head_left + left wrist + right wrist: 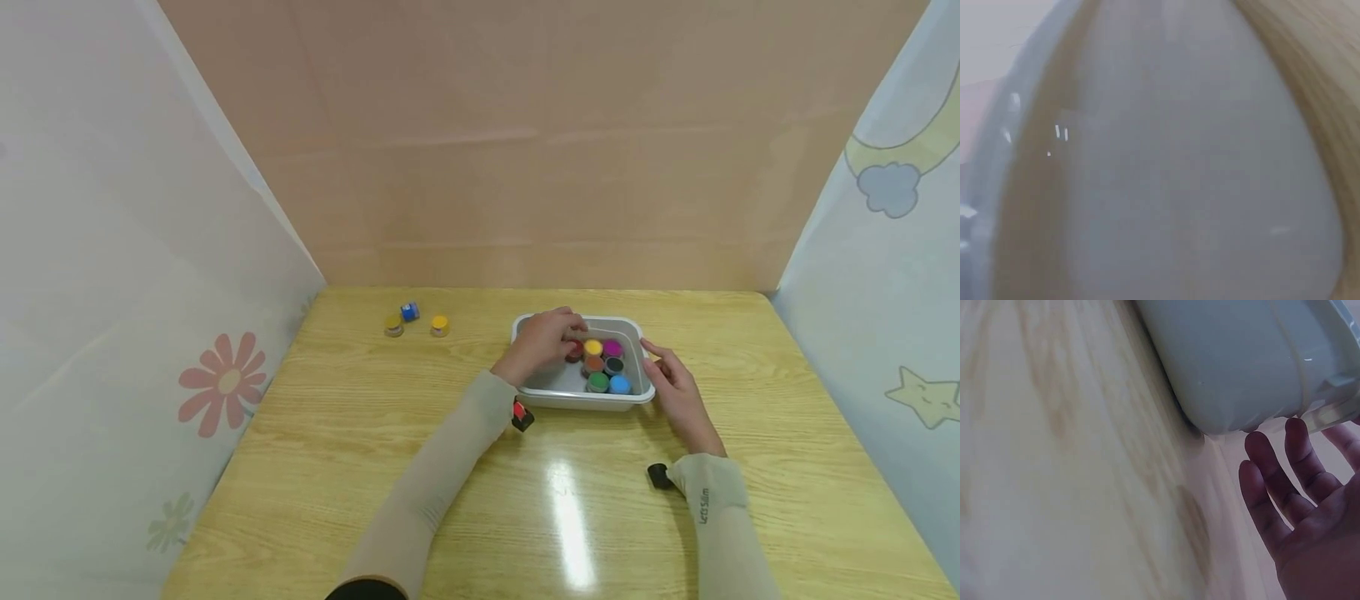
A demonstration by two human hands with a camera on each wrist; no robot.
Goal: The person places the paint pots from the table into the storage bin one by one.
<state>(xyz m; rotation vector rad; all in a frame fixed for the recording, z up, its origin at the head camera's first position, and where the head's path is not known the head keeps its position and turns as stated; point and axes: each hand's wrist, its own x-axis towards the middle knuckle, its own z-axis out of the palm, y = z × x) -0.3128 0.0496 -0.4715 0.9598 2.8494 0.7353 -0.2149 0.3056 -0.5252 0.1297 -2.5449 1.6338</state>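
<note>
A white plastic tray [547, 398] holds several small paint jars with coloured lids. My left hand [542, 337] reaches over its left side, thumb and fingers around a dark red jar [574, 351] inside. Beside that jar are a yellow jar [592, 347], a magenta jar [612, 347], a brown jar [593, 365], a black jar [613, 366], a green jar [597, 382] and a blue jar [620, 384]. My right hand [675, 392] touches the tray's right end; its spread fingertips meet the outer wall [1235, 369] in the right wrist view. Only the tray's wall [1197, 156] fills the left wrist view.
Toward the back left of the wooden table [337, 433] are a dark yellow-lidded jar [393, 325], a blue jar lying on its side [409, 311] and a yellow-lidded jar [439, 326]. A brown panel [540, 167] stands behind, with patterned walls left and right.
</note>
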